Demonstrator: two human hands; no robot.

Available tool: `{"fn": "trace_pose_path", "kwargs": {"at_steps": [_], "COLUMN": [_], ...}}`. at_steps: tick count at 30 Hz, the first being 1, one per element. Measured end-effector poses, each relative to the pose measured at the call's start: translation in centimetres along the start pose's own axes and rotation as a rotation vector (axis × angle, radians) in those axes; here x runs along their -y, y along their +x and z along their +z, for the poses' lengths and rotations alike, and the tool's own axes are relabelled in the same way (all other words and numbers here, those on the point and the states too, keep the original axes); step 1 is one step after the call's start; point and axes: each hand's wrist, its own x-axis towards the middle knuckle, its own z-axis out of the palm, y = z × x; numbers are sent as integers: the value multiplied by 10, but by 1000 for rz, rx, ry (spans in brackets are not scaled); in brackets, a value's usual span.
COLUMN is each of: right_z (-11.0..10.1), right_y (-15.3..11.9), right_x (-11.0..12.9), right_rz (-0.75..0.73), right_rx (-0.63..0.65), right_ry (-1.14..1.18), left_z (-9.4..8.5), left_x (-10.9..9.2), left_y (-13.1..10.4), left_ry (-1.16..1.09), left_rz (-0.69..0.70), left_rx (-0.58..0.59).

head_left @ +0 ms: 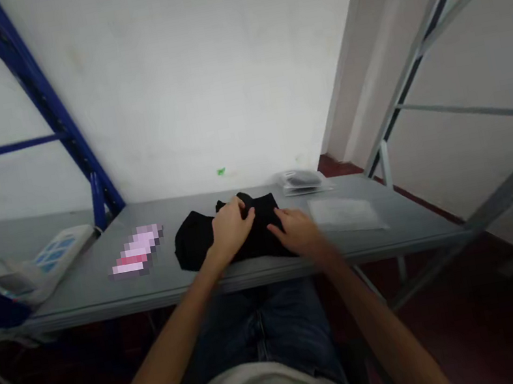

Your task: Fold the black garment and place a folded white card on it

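A black cloth item [195, 239] lies bunched on the grey table [250, 271], close to its front edge. My left hand [233, 226] is on the upper middle of the cloth, its fingers curled and pinching the black fabric. To the right of it, my right hand [295, 228] has its thumb and fingertips at the cloth's right side. A small gap shows between that thumb and the forefinger, and the other fingers are partly hidden.
Right of the cloth lies a clear plastic bag [346, 213], with stacked packets [303, 180] behind it. A blurred pink object [137, 249] and a white power strip [62, 256] are at the left. Blue and grey metal frames flank the table.
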Motion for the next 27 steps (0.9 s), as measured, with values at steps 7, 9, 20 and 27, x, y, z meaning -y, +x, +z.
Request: {"fn": "trace_pose_path", "kwargs": {"at_steps": [7, 9, 20, 27], "right_z": [-3, 7, 38, 34], "right_y": [18, 21, 26, 25], "right_x": [-41, -43, -32, -14], "right_rz": [285, 271, 216, 52], "right_rx": [82, 116, -87, -74], "right_ry": [204, 266, 420, 442], "left_z": [28, 31, 33, 23], "left_x": [-1, 14, 36, 68], "left_y": [-21, -27, -31, -45], "left_ry": [-118, -29, -26, -27], "left_rz": [245, 203, 242, 455], "left_rx": [3, 54, 61, -6]}}
